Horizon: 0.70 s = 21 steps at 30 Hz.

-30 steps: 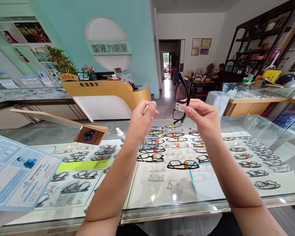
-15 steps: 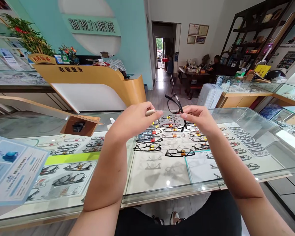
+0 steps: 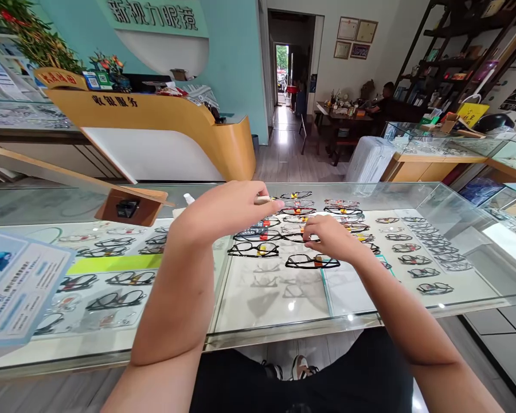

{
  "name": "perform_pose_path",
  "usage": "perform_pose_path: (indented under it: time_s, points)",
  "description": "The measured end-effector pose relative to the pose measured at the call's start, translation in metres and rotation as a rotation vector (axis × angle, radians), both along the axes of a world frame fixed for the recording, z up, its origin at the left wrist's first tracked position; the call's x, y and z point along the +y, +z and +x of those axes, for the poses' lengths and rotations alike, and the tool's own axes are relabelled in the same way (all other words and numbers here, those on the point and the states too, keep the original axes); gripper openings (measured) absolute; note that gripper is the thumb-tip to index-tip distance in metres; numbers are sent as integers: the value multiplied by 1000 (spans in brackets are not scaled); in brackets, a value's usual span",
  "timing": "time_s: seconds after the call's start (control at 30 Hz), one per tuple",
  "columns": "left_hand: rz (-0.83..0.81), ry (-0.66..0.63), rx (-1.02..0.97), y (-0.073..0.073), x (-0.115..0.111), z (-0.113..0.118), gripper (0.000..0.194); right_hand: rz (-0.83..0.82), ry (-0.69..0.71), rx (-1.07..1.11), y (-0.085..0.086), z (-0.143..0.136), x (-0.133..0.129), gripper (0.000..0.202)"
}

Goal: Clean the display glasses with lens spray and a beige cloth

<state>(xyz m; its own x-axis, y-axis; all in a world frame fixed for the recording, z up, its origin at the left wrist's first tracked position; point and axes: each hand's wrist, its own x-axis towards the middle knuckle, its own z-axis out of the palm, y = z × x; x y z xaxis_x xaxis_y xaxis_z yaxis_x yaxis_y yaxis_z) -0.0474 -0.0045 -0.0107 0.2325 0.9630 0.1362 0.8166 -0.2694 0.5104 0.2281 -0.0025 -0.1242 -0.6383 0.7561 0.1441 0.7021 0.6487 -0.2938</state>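
Note:
My left hand (image 3: 232, 206) hovers over the glass counter (image 3: 217, 321), its fingers closed on a small pale object (image 3: 262, 200) that is mostly hidden. My right hand (image 3: 333, 236) is low over the counter top, fingers curled at the right part of black-framed glasses (image 3: 293, 237); the hand hides the rest of them. Just nearer to me lies another black pair (image 3: 312, 262) with an orange tag. To its left is a black pair with a yellow tag (image 3: 253, 249). More tagged glasses (image 3: 298, 203) stand in rows behind.
A wooden stand (image 3: 131, 206) and a blue printed sheet (image 3: 21, 287) are at the left. Inside the counter, glasses (image 3: 434, 288) line the right side. A yellow-fronted desk (image 3: 236, 149) and wrapped case (image 3: 370, 163) stand beyond. A person (image 3: 384, 103) sits at the back.
My right hand has come down with the black glasses, which hung upright above the counter and now lie among the others. My left hand keeps its hold. The view has tilted down slightly.

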Motion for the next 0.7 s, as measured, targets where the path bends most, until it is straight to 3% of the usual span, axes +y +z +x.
perform_pose_path:
  time_s: [0.2,0.5,0.7]
  points:
    - [-1,-58,123,-6,3,11,49,-39,-38,-104,-5,3,7,8]
    - [-206,-21,463,2,-3,41,50,-85,-40,-275,-2,-6,-1,18]
    - [-209,-37,538,-12,7,50,50,-91,-30,-344,0,-10,-4,19]
